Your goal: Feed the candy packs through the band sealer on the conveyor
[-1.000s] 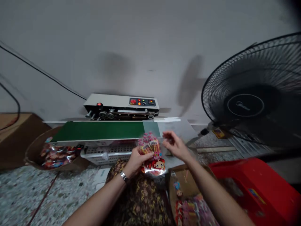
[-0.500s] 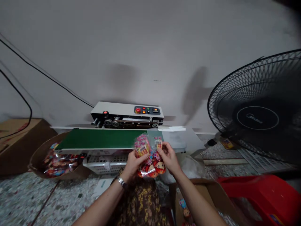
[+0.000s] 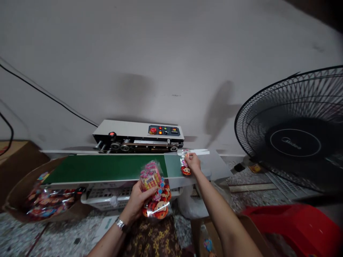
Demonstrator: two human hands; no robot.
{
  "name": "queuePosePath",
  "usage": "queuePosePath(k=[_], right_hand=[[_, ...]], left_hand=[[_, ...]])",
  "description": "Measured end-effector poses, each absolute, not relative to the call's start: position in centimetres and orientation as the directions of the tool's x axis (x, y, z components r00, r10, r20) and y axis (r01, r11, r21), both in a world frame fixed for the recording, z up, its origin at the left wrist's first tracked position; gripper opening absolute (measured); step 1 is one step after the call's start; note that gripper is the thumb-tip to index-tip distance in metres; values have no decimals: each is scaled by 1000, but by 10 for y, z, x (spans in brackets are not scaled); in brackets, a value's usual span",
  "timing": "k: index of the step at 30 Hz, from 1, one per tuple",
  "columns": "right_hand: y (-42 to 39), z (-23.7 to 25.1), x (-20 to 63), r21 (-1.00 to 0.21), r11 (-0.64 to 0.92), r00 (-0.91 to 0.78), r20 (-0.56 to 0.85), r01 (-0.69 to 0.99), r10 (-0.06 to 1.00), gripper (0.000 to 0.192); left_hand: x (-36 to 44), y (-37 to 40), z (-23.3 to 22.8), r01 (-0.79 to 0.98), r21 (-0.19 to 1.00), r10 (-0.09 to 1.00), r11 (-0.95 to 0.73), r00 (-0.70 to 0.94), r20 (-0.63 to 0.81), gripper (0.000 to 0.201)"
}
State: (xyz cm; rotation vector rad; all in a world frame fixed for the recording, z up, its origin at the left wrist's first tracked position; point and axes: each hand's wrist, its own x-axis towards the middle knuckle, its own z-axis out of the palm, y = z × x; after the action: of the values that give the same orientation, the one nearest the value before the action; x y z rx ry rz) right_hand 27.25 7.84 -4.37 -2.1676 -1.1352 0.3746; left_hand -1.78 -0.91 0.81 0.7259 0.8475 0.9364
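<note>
My left hand (image 3: 136,200) is closed around a stack of printed plastic packets (image 3: 157,192), pink and yellow at the top with red cartoon faces below. A watch sits on that wrist. Over the clear sheet at the right end of the green conveyor belt (image 3: 107,167), my right hand (image 3: 193,162) pinches a single packet (image 3: 185,167) by its right side. This packet's upper end lies close to the right end of the sealing machine (image 3: 139,135), whose control panel is lit.
A black fan (image 3: 292,139) stands at the right above a red stool (image 3: 297,228). An open box of packets (image 3: 50,200) is at lower left, beside a white basket (image 3: 100,201). Another cardboard box (image 3: 198,228) stands below my right arm.
My right hand has drawn one packet from the stack and carried it forward onto the sheet by the machine. My left hand, still holding the rest, has shifted left and slightly nearer.
</note>
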Motion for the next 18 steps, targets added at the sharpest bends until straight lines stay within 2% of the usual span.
queuePosePath(k=[7,10,12,15,18], right_hand=[[105,-44,245,-625,-391,512,15,675,859,19],[101,-30,226,-603,-291,432,99,743,896,28],[89,-17,212,-655,-159,355,177,738,918,35],[60,1,190,-869,63,132,145,491,981,33],[33,10,171,-961,123,-45,115,249,992,30]], left_hand=[[-17,-7,9,-402,810,886,428,362,-289,34],[-15,-6,10,-418,797,883,436,370,-289,34],[-15,-5,11,-436,794,890,424,364,-275,35],[-14,-2,12,-459,791,899,405,359,-252,38],[-12,0,9,-474,785,900,399,366,-236,41]])
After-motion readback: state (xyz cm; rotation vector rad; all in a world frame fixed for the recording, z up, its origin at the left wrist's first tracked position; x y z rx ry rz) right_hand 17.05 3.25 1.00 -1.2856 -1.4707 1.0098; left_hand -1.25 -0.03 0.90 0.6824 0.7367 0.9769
